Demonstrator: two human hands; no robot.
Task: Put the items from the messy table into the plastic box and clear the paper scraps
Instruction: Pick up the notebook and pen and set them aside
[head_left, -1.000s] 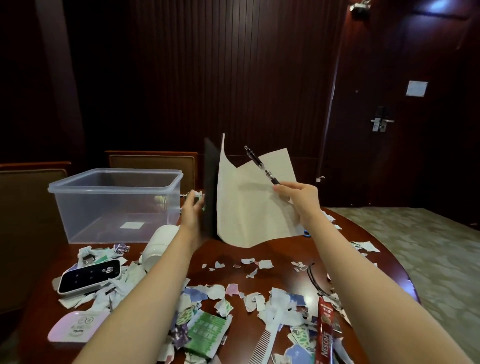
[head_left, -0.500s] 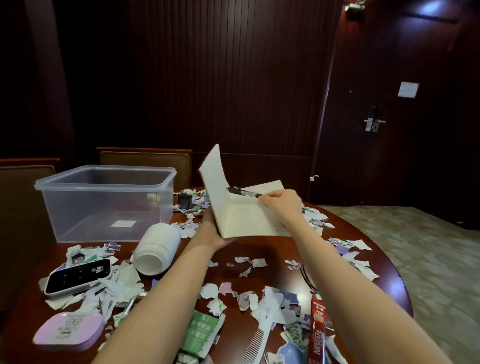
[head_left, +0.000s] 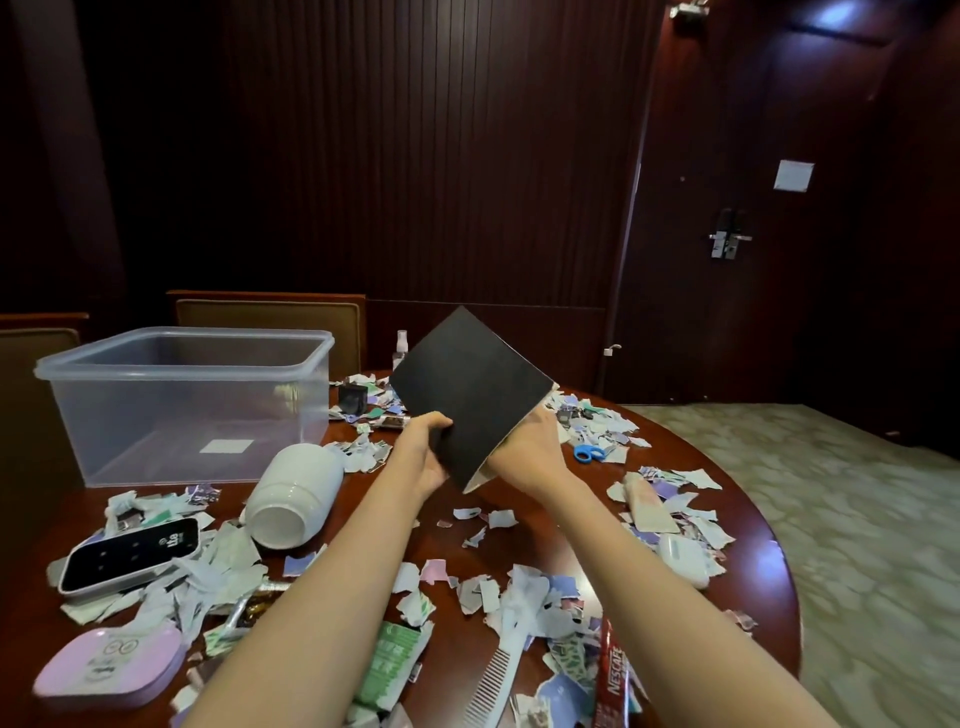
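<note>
A clear, rectangular plastic box (head_left: 156, 415) stands at the left of the round dark-wood table (head_left: 561, 525), with nothing in it but a white label on its floor. Just in front of it a white ceramic jar (head_left: 296, 499) lies on its side among torn paper scraps (head_left: 524, 597).

To the right, the left hand (head_left: 428, 452) grips the lower-left edge of a thin black-covered notebook (head_left: 472, 395), thumb on the cover and fingers curled beneath. The notebook is in the air above the table's middle, well apart from the box. It is held like a diamond: one corner points up and away, the opposite one down toward the person, cover tilted toward the camera. Its long axis seems to run up that diagonal, though foreshortening makes this uncertain.

The right hand (head_left: 524, 452) supports the right edge from below, its fingers hidden behind the cover, so I cannot tell its grasp.

Risks, as I judge them: pale pages gape at the lowest corner, so anything loose inside could slip out. On the way left the notebook could nudge the jar and set it rolling, or catch the box rim.
</note>
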